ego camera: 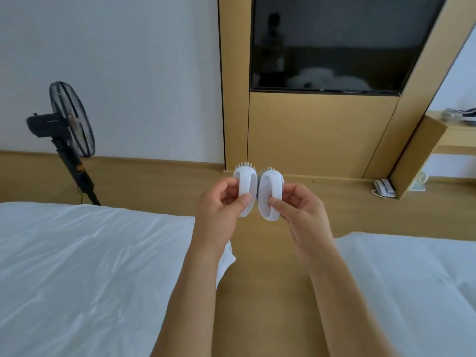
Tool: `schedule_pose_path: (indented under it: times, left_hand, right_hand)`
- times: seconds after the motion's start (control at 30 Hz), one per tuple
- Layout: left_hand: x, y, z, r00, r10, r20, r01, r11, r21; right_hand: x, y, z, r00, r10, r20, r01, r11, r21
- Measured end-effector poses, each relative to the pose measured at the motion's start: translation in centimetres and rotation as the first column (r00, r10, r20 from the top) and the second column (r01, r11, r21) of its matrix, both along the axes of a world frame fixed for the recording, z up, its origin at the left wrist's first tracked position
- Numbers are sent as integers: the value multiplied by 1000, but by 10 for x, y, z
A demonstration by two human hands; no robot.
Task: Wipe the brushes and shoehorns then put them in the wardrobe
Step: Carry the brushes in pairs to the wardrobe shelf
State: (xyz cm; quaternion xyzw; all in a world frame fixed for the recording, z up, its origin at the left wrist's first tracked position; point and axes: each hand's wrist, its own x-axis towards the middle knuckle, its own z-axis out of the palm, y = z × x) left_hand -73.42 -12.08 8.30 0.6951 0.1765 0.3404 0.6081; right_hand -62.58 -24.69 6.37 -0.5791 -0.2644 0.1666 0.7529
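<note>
At frame centre, the left hand [221, 202] pinches one white brush [244, 186], the right hand [296, 204] the other brush [270, 195], side by side. They look light, stiff plastic; the looped handles suit each grip.

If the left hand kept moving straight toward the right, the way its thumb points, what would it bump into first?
The brush in the left hand would first meet the other white brush, held by the right hand. The two brushes already look side by side, perhaps touching; depth is unclear.
</note>
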Motion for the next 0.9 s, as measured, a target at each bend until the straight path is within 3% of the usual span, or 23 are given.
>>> schedule_pose_path:
  times: [0.4, 0.9]
  left_hand:
    - [136, 71, -29, 989, -148, 5, 148, 988, -43]
    - [402, 163, 6, 1000, 3, 5, -3, 1000, -6]
  right_hand:
    - [117, 60, -26, 988, -131, -81, 131, 991, -7]
    - [393, 160, 10, 999, 2, -32, -2, 1000, -4]
